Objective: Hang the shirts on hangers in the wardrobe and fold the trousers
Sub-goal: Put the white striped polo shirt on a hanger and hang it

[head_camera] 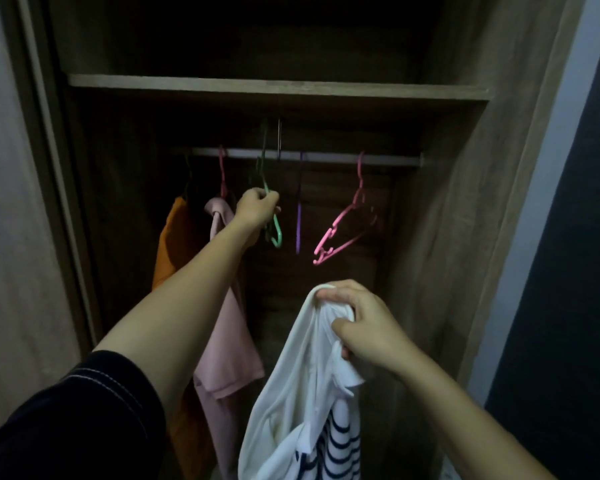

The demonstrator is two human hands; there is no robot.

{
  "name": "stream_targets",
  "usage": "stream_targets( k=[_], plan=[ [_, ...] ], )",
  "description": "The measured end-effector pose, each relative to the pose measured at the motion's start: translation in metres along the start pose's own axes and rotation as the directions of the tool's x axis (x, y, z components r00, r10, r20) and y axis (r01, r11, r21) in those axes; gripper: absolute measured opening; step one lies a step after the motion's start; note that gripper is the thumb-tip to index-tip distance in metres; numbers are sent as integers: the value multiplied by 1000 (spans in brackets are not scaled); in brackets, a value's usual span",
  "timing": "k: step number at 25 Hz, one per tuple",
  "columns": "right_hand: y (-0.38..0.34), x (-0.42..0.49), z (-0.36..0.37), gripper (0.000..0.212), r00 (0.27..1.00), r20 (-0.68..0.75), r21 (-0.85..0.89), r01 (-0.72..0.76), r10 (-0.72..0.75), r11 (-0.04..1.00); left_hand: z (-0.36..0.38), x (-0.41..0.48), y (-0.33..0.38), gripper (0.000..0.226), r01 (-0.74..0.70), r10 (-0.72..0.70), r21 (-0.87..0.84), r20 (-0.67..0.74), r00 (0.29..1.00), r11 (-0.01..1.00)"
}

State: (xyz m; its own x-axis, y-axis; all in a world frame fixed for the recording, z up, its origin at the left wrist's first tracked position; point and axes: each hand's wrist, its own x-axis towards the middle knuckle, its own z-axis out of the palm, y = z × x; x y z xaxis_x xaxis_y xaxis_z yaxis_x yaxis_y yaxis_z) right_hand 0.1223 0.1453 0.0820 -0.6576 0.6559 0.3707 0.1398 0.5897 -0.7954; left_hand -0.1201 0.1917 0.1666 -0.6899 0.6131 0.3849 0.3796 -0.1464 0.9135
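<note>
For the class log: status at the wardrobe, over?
Left hand shut on green hanger. Right hand shut on white striped shirt. Nothing blocking the rail.

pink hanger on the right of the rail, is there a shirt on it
No, the pink hanger hangs bare from the rail, with only the dark wardrobe back behind it.

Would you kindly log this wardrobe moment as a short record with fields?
left hand: closed on green hanger, near the rail
right hand: grips white striped shirt, not yet on a hanger
already hung: orange shirt, pink shirt
empty hangers: purple hanger, pink hanger
</note>
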Motion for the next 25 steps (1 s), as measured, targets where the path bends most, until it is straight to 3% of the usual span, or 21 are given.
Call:
stream_targets(
  k=[3, 7, 11, 15, 17, 21, 25],
  plan=[
    [-2, -1, 12, 54, 1000, -24, -28, 14, -15, 999, -13, -56, 4, 4, 20, -27, -118, -54, 998, 993],
    [1, -1, 31, 54, 999, -42, -54, -3, 0, 999, -58, -157, -19, 10, -103, 138, 284, -106, 985, 953],
    [17, 7, 45, 53, 997, -72, -151, -9, -2, 988, -119, -233, -69, 22, -239, 308, 463, -80, 948, 854],
    [40, 8, 68, 53, 991, 73, -239, -89, 109, 967, -181, -278, -114, 9, -177, 271, 391, -201, 941, 903],
    [49, 12, 75, 53, 988, 52, -264, -129, 147, 956, -205, -287, -132, 4, -163, 238, 328, -204, 950, 931],
    [51, 25, 79, 54, 986, -19, -299, -163, 165, 940, -256, -303, -162, 13, -195, 209, 161, -75, 975, 967],
    [41, 29, 82, 55, 983, 29, -359, -157, 180, 920, -285, -315, -177, 24, -225, 221, 103, 45, 974, 969]
  ],
)
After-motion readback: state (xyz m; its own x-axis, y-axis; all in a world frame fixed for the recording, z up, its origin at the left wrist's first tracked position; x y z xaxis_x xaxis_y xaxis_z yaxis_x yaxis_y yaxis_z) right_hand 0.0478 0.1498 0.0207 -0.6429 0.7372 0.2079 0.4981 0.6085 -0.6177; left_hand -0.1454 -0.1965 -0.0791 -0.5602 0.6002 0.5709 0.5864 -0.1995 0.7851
